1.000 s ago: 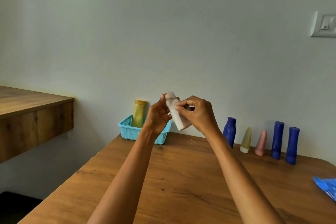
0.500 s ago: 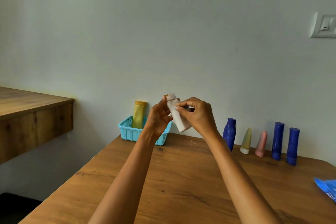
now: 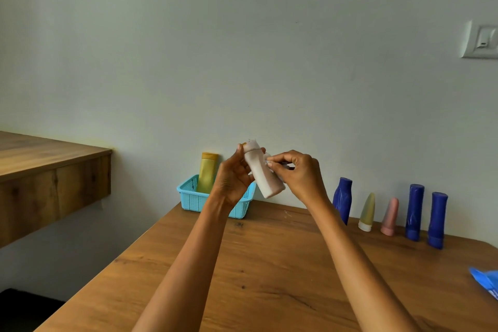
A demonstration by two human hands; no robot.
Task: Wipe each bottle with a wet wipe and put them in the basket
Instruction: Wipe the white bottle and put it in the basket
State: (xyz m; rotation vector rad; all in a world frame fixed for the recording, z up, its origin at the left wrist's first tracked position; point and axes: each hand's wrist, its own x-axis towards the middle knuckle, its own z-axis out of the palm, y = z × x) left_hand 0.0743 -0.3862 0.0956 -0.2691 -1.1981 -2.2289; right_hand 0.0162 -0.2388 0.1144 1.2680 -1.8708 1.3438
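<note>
From the head view, both hands are raised above the wooden bench (image 3: 269, 264), close together in front of the pale wall (image 3: 242, 62). The left hand (image 3: 231, 180) curls its fingers and thumb round the upper part of a white bottle (image 3: 265, 175), which tilts with its cap end up and to the left and its base down and to the right. The right hand (image 3: 299, 174) pinches a small white wet wipe (image 3: 269, 163) between curled fingertips and thumb, pressed against the bottle's right side; most of the wipe is hidden by the fingers.

Behind the hands, a light blue basket (image 3: 192, 198) sits at the far edge of the bench by the wall, with a yellow bottle (image 3: 207, 172) standing upright in it.

To the right, a row stands on the bench along the wall: a blue bottle (image 3: 342, 198) partly behind the right forearm, a pale yellow-green tube (image 3: 367, 211), a pink tube (image 3: 390, 217), and two more blue bottles (image 3: 415, 211) (image 3: 437, 219) just beside each other.

A blue packet (image 3: 486, 281) lies at the right edge of the bench, cut off by the frame. A second wooden surface (image 3: 40, 153) juts from the wall on the left, and a wall switch (image 3: 482, 40) is at upper right.
</note>
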